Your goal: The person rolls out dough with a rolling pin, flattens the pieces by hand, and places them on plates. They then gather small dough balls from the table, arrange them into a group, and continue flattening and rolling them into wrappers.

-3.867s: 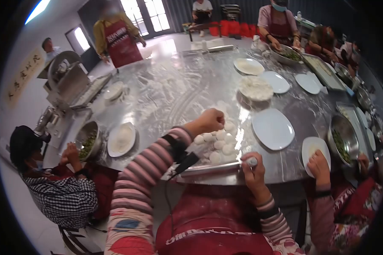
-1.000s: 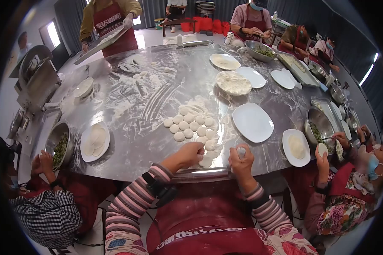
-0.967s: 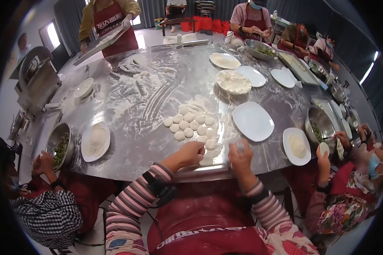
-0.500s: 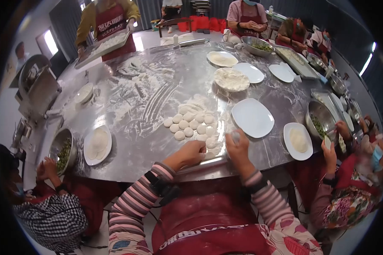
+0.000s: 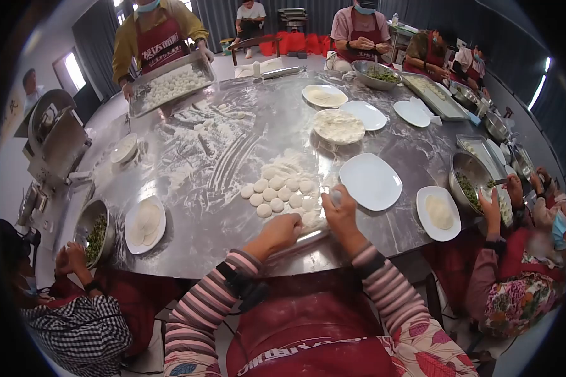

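My left hand (image 5: 280,232) is closed, fingers curled, low over the steel table near its front edge. Whatever its fingertips hold, if anything, is hidden. My right hand (image 5: 341,217) wraps around a rolling pin (image 5: 337,197), whose pale end pokes up above the fist; the rest of it is out of sight. Just beyond both hands lie several small round dough pieces (image 5: 276,183), flattened and floury, some overlapping a patch of loose flour. A square white plate (image 5: 371,181) sits beyond my right hand, bare on top.
Plates of stacked wrappers stand left (image 5: 146,225) and right (image 5: 439,213). A plate of flour (image 5: 338,127) lies farther back. Co-workers sit both sides by bowls of green filling (image 5: 95,232). Across the table a person holds a tray (image 5: 173,85) of white pieces.
My right hand has shifted slightly left with the rolling pin, and my left hand a little too. The person across has tilted the tray, bringing its contents into view. The camera view has shifted slightly.
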Demonstrator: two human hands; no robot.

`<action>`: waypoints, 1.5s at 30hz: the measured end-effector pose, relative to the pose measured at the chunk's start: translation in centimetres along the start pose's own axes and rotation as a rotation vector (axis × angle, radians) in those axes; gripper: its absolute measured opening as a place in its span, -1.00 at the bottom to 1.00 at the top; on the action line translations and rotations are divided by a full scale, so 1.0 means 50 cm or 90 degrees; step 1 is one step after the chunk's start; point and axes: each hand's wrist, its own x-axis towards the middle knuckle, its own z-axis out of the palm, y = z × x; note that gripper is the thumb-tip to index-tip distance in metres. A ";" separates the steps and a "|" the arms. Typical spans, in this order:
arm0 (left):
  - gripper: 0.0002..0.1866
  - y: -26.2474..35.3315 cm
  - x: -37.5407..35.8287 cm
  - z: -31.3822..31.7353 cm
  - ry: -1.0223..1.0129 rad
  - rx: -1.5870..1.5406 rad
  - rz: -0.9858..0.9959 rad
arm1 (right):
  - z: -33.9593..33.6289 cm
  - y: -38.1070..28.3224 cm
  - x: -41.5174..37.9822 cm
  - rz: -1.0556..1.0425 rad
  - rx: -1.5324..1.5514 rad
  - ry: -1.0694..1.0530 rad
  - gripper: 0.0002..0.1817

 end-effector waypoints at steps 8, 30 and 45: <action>-0.80 -0.005 -0.011 0.010 -0.031 -0.031 -0.032 | -0.082 -0.002 -0.131 0.095 0.043 0.013 -0.84; -0.83 0.003 0.016 0.021 0.030 -0.059 0.018 | -0.011 -0.013 -0.012 -0.056 -0.045 0.032 -0.81; -0.80 0.011 0.024 0.014 -0.036 -0.026 0.004 | -0.033 -0.016 -0.039 -0.048 -0.041 0.042 -0.83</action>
